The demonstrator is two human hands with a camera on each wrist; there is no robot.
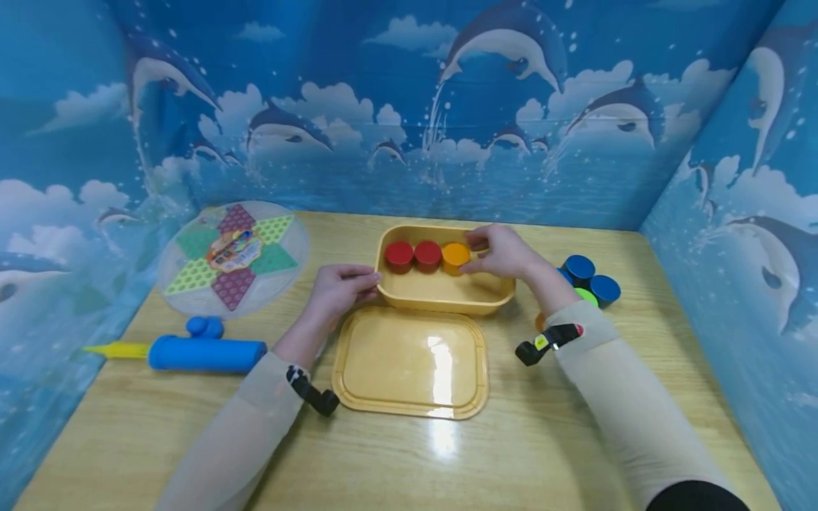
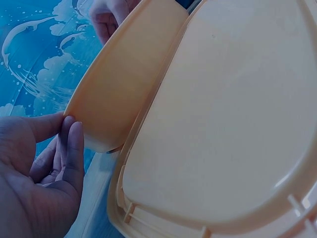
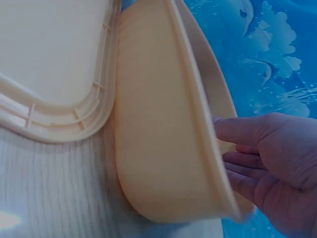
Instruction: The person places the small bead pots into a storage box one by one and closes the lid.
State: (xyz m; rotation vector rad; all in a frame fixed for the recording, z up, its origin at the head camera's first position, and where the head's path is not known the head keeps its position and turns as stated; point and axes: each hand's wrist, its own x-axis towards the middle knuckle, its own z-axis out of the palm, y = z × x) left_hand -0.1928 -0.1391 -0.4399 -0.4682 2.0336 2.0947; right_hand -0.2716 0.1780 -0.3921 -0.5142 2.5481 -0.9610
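A yellow plastic box [image 1: 441,292] stands on the table with two red cylinders [image 1: 400,256] and an orange cylinder [image 1: 456,257] in a row inside. My left hand [image 1: 341,291] pinches the box's left rim between thumb and fingers, as the left wrist view also shows. My right hand [image 1: 505,252] reaches over the right end and grips the orange cylinder beside the red ones. In the right wrist view, the box wall [image 3: 158,124] hides what the fingers hold. The matching lid [image 1: 409,362] lies flat in front of the box.
Right of the box, blue-topped cylinders [image 1: 579,267] and a green one [image 1: 586,297] stand partly behind my right arm. At the left are a round star-patterned game board [image 1: 233,255] and a blue toy pump [image 1: 207,353] with a yellow tip. A dolphin-print curtain [image 1: 409,106] borders the table.
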